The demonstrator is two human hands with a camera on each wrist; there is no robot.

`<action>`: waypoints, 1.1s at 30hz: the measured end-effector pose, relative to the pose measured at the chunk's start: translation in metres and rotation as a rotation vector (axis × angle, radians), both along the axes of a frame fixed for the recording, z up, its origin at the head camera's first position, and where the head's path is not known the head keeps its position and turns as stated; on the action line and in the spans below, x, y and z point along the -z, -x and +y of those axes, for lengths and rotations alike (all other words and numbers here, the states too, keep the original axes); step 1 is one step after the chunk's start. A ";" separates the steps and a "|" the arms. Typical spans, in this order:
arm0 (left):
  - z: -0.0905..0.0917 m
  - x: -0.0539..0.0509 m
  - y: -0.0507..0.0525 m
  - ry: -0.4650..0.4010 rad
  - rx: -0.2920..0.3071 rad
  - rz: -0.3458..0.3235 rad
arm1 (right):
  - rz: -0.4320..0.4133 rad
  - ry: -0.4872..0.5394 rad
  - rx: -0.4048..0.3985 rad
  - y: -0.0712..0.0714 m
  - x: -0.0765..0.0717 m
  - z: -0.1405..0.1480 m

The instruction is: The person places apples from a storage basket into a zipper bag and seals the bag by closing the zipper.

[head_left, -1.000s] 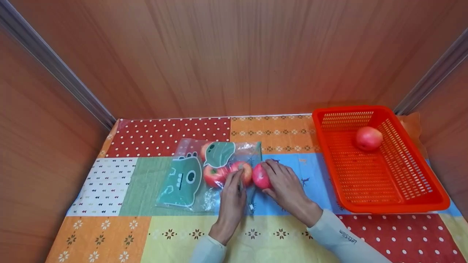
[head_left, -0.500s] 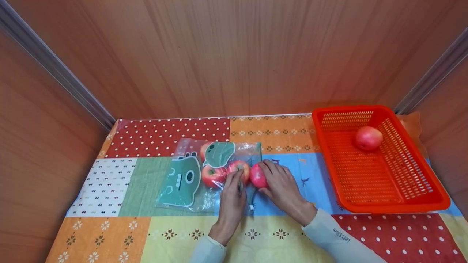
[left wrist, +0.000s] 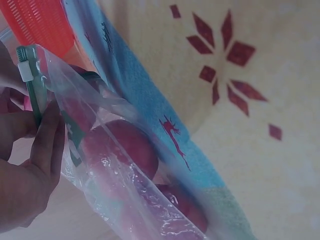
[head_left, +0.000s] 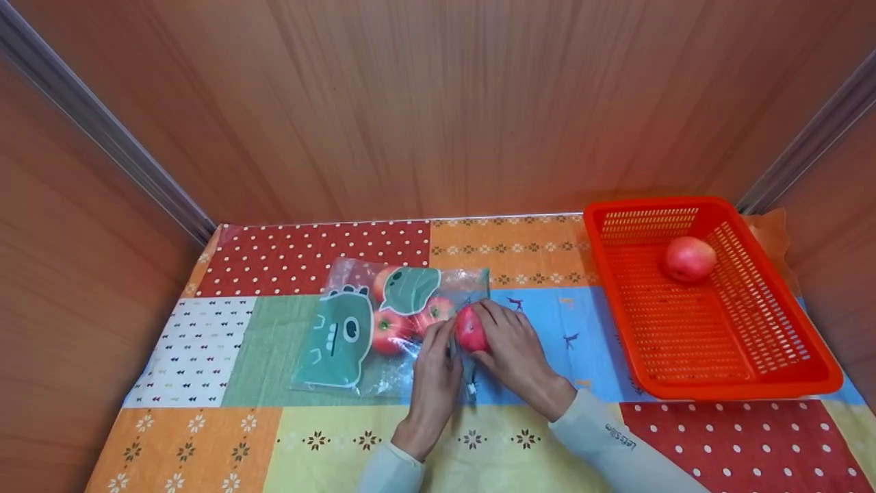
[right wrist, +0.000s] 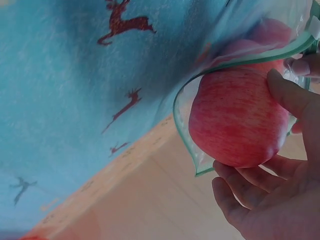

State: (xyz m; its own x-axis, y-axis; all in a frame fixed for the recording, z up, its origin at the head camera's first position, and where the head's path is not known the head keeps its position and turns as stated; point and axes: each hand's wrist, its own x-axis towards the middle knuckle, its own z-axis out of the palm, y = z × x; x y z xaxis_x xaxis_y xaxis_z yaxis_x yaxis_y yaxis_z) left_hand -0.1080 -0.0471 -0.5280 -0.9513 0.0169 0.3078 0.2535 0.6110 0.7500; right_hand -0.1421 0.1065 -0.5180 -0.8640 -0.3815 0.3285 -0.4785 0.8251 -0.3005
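– What changed just now?
– The right hand (head_left: 510,352) has brought its apple (head_left: 471,329) leftward, close to the left fingers, so it is at the mouth of the clear bag (head_left: 337,339)
– And how are the fingers?
– The right ones curl around this apple; those of the left hand (head_left: 436,366) pinch the bag's edge, just beside it. Beyond them, the bagged apples (head_left: 391,331) have shifted slightly left also
– What does it mean?
– I think the apple begins to enter, but how deep I cannot tell. The red basket (head_left: 616,308) is well apart from the right fingers
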 end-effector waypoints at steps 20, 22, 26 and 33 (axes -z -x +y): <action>0.000 -0.001 0.002 -0.011 0.003 -0.006 | -0.039 0.083 0.034 0.008 0.016 -0.016; 0.000 0.000 0.001 -0.018 0.008 0.007 | -0.028 0.088 0.034 0.009 0.018 -0.016; 0.000 0.000 0.000 -0.037 0.018 0.022 | -0.016 0.100 0.034 0.010 0.020 -0.017; 0.000 0.000 0.000 -0.046 0.017 0.039 | -0.056 0.138 0.049 0.011 0.022 -0.021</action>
State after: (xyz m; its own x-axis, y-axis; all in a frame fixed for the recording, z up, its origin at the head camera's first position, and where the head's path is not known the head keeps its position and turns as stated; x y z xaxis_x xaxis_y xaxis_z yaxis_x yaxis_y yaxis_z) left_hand -0.1081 -0.0467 -0.5281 -0.9382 0.0182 0.3457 0.2936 0.5710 0.7666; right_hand -0.1534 0.0856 -0.5398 -0.8988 -0.2932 0.3260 -0.4183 0.7962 -0.4372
